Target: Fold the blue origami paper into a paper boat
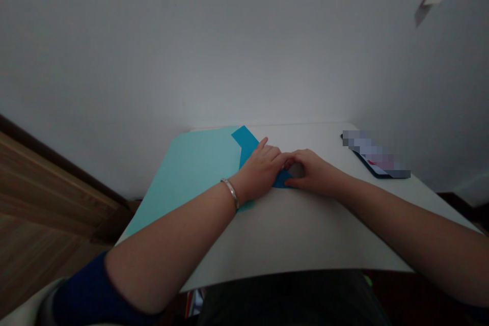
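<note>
One blue paper piece (248, 146), angular, is lying mid-table, straddling the right edge of one pale teal sheet (198, 168) and the bare white table (336, 234). Two hands are working at it. Left hand (257, 175) is covering its middle; one finger is sticking out away from the body, the others are bending. Can't tell if they're gripping or just pressing. Right hand (315, 173) is curving thumb and forefinger with a gap between them, thumb touching the paper's near right corner; fingertips are meeting the left hand's. Can't tell if they're clamping anything. One silver bracelet (230, 192) is circling the left wrist. One dark-edged device (372, 157), screen pixelated, is lying near the table's right edge. One wall (244, 46) is standing behind.
</note>
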Demonstrator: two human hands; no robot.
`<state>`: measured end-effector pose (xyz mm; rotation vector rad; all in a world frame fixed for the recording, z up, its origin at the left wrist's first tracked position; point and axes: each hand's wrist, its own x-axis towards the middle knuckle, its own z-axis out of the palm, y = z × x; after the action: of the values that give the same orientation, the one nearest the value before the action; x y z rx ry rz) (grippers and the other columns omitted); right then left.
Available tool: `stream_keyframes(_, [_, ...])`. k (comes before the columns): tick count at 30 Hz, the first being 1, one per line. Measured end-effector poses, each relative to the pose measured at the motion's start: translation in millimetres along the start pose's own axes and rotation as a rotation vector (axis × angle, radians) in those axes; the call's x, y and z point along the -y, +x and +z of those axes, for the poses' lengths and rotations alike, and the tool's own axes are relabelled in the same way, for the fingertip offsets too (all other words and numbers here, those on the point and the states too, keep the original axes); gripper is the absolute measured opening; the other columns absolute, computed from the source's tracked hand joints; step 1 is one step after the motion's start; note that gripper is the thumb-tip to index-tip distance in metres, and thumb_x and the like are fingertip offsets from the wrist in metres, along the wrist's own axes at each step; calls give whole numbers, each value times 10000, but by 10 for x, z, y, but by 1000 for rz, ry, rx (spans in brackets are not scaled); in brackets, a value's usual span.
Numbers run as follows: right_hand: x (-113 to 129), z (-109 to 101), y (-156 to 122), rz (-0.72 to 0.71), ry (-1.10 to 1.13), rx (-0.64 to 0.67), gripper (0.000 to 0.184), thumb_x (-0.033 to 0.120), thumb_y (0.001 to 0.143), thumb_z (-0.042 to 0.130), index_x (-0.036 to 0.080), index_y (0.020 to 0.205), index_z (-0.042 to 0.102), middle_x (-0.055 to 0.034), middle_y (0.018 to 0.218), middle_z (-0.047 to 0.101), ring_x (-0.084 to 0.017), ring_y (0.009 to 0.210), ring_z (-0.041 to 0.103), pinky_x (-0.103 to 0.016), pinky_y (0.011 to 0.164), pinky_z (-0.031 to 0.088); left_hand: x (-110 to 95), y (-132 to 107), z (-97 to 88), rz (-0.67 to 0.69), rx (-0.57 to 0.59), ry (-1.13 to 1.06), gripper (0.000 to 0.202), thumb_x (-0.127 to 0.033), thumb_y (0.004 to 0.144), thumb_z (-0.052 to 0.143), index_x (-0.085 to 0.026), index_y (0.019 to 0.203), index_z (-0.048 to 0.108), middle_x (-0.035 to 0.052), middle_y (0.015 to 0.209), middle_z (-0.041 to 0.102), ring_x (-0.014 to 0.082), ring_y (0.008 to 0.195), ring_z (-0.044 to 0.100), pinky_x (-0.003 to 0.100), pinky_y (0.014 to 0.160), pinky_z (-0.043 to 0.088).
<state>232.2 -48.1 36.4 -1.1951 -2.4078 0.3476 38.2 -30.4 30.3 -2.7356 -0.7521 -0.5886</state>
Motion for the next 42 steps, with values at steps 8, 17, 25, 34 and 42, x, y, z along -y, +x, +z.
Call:
stream_keyframes(8, [-43, 22, 5, 24, 85, -66, 48, 232, 730, 639, 199, 764, 628, -4, 730, 621, -147, 652, 526, -287, 640, 392, -28, 1, -30, 24, -258, 34, 376, -135, 864, 477, -226, 1225, 531, 74, 1151, 538, 278, 1298, 373, 554, 1127, 243])
stream_keyframes(17, [-297, -119, -34, 106, -198, -71, 62, 256, 777, 599, 215, 756, 557, -9, 740, 577, -153, 666, 498, -260, 588, 334, 4, 29, 31, -374, -762, -240, 912, -287, 786, 622, -207, 1467, 21, 187, 1518, 134, 361, 1402, 209, 562, 1116, 254])
stream_keyframes(25, [-432, -153, -60, 126, -208, -125, 31, 222, 771, 603, 207, 748, 588, -15, 724, 586, -155, 658, 520, -264, 603, 367, -10, 25, 59, -448, -409, -872, 762, -220, 879, 525, -201, 1479, 55, 91, 1077, 672, 171, 955, 659, 382, 912, 519])
stream_keyframes(34, [-496, -70, 41, -23, -154, -134, 241, 123, 772, 505, 192, 906, 692, -72, 966, 700, -207, 912, 627, -340, 838, 476, -54, 10, -74, 66, 260, -403, 556, -98, 742, 578, -138, 1295, 533, 100, 1379, 519, 211, 1281, 476, 350, 1109, 345])
stream_keyframes(42, [-387, -32, 33, -58, -112, -68, 323, 161, 795, 503, 212, 1057, 685, -67, 1069, 706, -219, 993, 631, -372, 906, 469, -39, -5, -37, 10, 232, -188, 532, -291, 816, 564, -133, 1321, 510, 106, 1383, 513, 232, 1250, 498, 384, 1083, 361])
